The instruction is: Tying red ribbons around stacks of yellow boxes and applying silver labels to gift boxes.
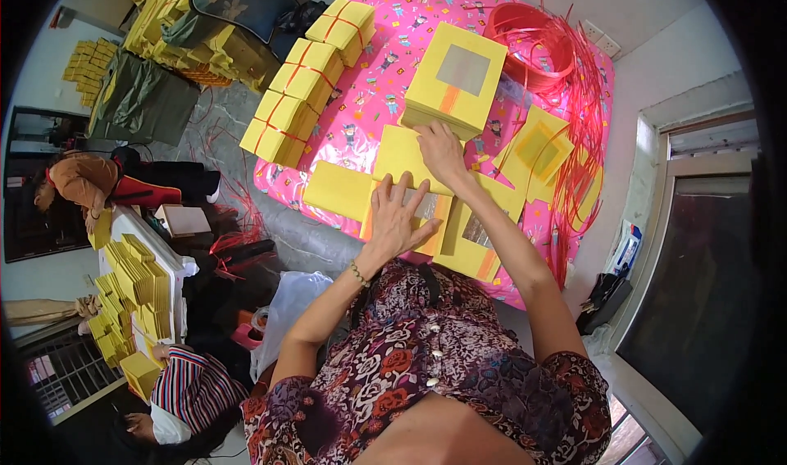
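My left hand lies with fingers spread on a flat yellow cardboard piece that has a clear window and orange bands. A beaded bracelet circles that wrist. Farther right, my right hand rests on the far part of the yellow card, its fingers stretched toward the near edge of a stack of yellow window boxes. The fingertips meet the bottom of that stack, and I cannot tell whether they touch it. Beside my right forearm lies another yellow windowed piece, partly under the arm.
All this sits on a pink patterned table cover. Red-strapped yellow bundles line the left edge. A coil of red strapping and loose yellow pieces lie at right. Two people work at a white table on the left.
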The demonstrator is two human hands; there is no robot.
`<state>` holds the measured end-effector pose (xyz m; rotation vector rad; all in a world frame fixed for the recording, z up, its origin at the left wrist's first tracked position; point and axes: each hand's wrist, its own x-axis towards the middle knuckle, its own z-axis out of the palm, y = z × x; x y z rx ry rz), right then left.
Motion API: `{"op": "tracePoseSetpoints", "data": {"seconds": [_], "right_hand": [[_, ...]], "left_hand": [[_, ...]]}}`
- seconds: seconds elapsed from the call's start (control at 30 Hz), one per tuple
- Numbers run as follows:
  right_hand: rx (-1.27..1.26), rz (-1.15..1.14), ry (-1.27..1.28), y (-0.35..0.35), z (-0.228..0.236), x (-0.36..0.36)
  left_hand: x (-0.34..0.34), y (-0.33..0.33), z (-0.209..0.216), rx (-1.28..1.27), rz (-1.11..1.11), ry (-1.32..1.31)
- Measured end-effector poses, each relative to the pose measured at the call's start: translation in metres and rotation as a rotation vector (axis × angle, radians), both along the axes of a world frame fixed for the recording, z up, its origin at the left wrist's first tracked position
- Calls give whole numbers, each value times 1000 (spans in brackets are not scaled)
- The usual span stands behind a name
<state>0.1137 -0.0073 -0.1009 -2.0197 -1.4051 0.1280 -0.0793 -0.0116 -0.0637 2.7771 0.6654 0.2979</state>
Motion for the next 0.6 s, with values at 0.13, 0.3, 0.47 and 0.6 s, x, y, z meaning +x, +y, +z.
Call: {"op": "tracePoseSetpoints", "data": {"seconds": [0.13, 0.3, 0.47, 0.6], "right_hand": [[9, 4, 2, 0, -2, 0], [34, 23, 1, -3, 7, 1], [168, 145, -151, -47, 18, -17], [-14, 270, -172, -96, -18, -33]], "left_hand": [[-1, 0, -4, 12, -2, 6], [-1, 0, -8, 26, -11, 6], [-2, 0, -10, 31, -3, 8], [-4, 0, -11, 33, -5, 55]]}}
